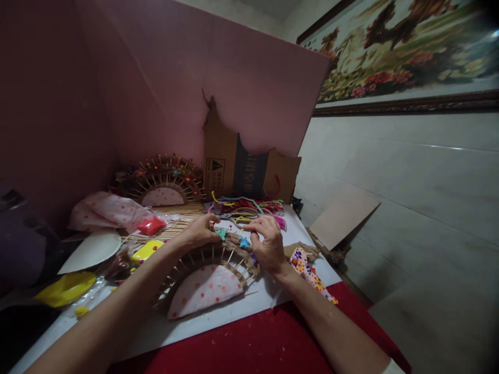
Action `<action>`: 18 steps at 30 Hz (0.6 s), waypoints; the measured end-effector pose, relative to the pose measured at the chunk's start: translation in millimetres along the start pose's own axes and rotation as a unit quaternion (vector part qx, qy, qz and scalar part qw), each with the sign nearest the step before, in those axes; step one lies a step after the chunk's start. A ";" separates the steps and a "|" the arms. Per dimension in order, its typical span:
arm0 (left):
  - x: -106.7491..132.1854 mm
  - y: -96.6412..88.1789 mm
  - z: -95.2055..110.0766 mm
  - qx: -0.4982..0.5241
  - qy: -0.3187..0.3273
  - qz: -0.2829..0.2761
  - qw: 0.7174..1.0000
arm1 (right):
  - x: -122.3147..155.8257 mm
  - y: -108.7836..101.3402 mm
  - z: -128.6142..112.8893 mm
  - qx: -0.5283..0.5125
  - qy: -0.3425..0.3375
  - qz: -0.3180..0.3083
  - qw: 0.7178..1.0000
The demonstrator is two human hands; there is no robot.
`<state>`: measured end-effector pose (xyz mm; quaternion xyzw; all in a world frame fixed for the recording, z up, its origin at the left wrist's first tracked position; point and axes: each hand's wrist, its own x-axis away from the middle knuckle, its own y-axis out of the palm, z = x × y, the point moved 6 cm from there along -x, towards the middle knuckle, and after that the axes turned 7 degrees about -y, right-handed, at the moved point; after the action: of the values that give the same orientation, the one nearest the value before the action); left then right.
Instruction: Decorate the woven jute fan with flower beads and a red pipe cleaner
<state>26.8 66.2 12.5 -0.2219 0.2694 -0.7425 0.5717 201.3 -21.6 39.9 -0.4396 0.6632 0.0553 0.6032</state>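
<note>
A half-round, fan-shaped craft (206, 291) rests on the white sheet in front of me. Pink dotted cloth covers its centre, thin sticks radiate outward, and a twisted brown band forms its outer rim. My left hand (203, 230) is closed on the far part of that rim, fingertips beside a teal star (221, 233). A blue star (244, 242) sits on the band, close to the fingers of my right hand (268, 243). Those fingers are pinched together just above the rim; whatever is between them is too small to make out. Small round-headed sticks rise between both hands.
Behind are scissors (244, 215), coloured fuzzy stems (249, 201) and torn cardboard (222, 150). A similar finished-looking fan (161, 195) leans at back left. Yellow clay (146, 251) and a white plate (93, 251) lie left; flowered cloth (312, 275) lies right, over red cloth (241, 345).
</note>
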 end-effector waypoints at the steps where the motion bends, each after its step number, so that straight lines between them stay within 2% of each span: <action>1: 0.7 -0.4 0.7 -0.001 0.000 0.000 1.000 | 0.5 0.0 0.1 0.001 0.000 -0.001 1.000; 9: -0.8 -0.6 -1.9 0.010 0.001 0.010 1.000 | 5.1 3.3 1.2 0.006 -0.005 -0.009 1.000; 18: 3.4 -2.4 4.8 0.065 -0.014 -0.016 0.998 | 6.4 4.0 -0.8 0.011 -0.013 -0.009 1.000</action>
<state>27.3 62.8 17.7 -0.1990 0.2087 -0.7644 0.5767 198.8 -23.0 32.9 -0.4386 0.6516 0.0483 0.6171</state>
